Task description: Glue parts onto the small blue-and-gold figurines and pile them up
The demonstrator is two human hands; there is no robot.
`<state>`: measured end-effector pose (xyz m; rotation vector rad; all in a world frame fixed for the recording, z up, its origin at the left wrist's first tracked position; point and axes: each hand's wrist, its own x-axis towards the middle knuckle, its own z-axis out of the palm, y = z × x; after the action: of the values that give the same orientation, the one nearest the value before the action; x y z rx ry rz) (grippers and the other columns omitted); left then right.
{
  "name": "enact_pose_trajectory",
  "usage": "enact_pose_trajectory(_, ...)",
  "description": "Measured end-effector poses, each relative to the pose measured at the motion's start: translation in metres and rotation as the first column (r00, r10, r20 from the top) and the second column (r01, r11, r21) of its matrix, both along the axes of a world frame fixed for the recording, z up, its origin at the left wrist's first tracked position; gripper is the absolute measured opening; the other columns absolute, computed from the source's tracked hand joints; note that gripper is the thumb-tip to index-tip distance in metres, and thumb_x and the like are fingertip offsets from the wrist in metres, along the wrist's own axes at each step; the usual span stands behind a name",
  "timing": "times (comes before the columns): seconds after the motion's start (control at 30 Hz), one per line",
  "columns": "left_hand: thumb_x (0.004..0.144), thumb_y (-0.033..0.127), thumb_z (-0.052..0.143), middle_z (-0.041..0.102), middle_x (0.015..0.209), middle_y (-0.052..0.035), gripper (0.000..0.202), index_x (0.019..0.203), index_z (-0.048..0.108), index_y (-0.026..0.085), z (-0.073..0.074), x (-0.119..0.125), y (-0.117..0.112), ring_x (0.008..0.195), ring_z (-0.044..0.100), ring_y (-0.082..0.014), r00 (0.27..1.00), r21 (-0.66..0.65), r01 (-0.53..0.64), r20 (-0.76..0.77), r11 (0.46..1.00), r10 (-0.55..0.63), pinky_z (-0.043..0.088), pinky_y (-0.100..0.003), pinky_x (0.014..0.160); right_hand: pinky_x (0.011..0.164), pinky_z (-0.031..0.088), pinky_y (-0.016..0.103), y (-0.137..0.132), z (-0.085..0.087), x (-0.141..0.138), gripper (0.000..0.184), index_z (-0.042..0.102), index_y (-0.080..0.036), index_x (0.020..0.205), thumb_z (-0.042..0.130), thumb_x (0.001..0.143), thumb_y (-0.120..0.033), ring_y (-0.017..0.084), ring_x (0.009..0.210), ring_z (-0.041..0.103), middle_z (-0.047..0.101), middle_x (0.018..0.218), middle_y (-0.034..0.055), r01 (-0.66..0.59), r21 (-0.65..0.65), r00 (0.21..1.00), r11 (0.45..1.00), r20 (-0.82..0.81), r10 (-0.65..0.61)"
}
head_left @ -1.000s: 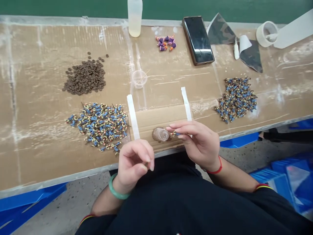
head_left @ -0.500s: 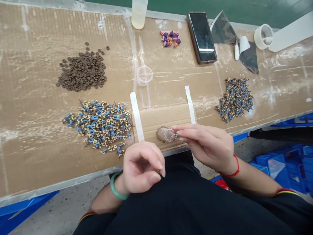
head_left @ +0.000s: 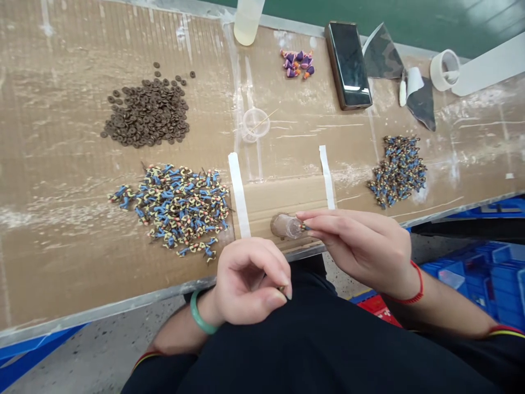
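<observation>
My right hand (head_left: 361, 243) pinches a tiny blue and yellow figure (head_left: 304, 226) at its fingertips and holds it against a small clear cup (head_left: 287, 225) near the table's front edge. My left hand (head_left: 252, 279), with a green bangle on the wrist, is curled over my lap with thumb and fingers pinched on something small I cannot make out. A large heap of blue and yellow figures (head_left: 176, 205) lies left of the cup. A smaller heap of figures (head_left: 397, 169) lies to the right. A pile of brown discs (head_left: 147, 112) sits at the far left.
A black phone (head_left: 348, 63), a plastic bottle (head_left: 248, 22), a few purple and orange pieces (head_left: 297, 63), a clear dish with a stick (head_left: 255, 124), a tape roll (head_left: 443, 68) and camouflage cloth scraps (head_left: 383, 52) lie along the back. Two white tape strips (head_left: 240, 194) flank a cardboard patch. Blue bins (head_left: 484, 262) stand below right.
The view has shifted, so everything sits further right in the picture. My left hand has drawn back off the table edge toward my lap. My right hand stays at the cup.
</observation>
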<state>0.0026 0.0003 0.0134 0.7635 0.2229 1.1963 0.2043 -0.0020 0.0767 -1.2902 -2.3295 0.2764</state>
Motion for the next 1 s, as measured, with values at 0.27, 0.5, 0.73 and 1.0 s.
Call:
enact_pose_trajectory(0.27, 0.091, 0.030, 0.078, 0.062, 0.065, 0.0007, 0.024, 0.079, 0.063, 0.015, 0.0007, -0.0001, 0.0006, 0.055, 0.054, -0.0048, 1.000, -0.006, 0.010, 0.024, 1.000, -0.010, 0.046, -0.014, 0.056, 0.090, 0.064, 0.019, 0.0008, 0.0038, -0.0028, 0.012, 0.068, -0.016, 0.100, 0.064, 0.101, -0.005, 0.016, 0.091, 0.080, 0.081, 0.101, 0.0088, 0.005, 0.015, 0.999, 1.000, 0.041, -0.005)
enact_pose_trajectory(0.5, 0.092, 0.030, 0.077, 0.061, 0.067, 0.0010, 0.024, 0.080, 0.062, 0.016, -0.0009, -0.0010, 0.0001, 0.056, 0.052, -0.0047, 0.999, -0.004, 0.024, 0.036, 1.000, -0.024, 0.044, -0.014, 0.056, 0.084, 0.067, 0.021, 0.0019, 0.0050, -0.0045, 0.014, 0.068, -0.021, 0.103, 0.064, 0.101, -0.007, 0.017, 0.088, 0.080, 0.081, 0.103, 0.0059, -0.003, 0.020, 0.998, 1.000, 0.063, 0.002)
enact_pose_trajectory(0.73, 0.092, 0.031, 0.078, 0.061, 0.066, 0.0004, 0.025, 0.078, 0.062, 0.016, 0.0000, 0.0002, 0.0003, 0.054, 0.051, -0.0053, 0.999, -0.010, 0.006, 0.035, 1.000, -0.006, 0.043, -0.015, 0.053, 0.082, 0.069, 0.025, 0.0029, 0.0060, -0.0047, 0.018, 0.068, -0.023, 0.104, 0.064, 0.100, -0.006, 0.019, 0.086, 0.080, 0.081, 0.099, 0.0040, -0.017, 0.027, 0.998, 0.999, 0.065, 0.015)
enact_pose_trajectory(1.0, 0.093, 0.034, 0.076, 0.060, 0.065, 0.0010, 0.029, 0.077, 0.059, 0.017, 0.0005, -0.0003, 0.0002, 0.051, 0.049, -0.0042, 1.000, 0.012, -0.017, 0.000, 1.000, 0.017, 0.042, -0.015, 0.050, 0.079, 0.069, 0.025, 0.0047, 0.0072, -0.0050, 0.016, 0.067, -0.021, 0.103, 0.062, 0.102, -0.007, 0.019, 0.085, 0.080, 0.081, 0.099, 0.0055, -0.039, 0.026, 0.996, 0.999, 0.080, 0.036)
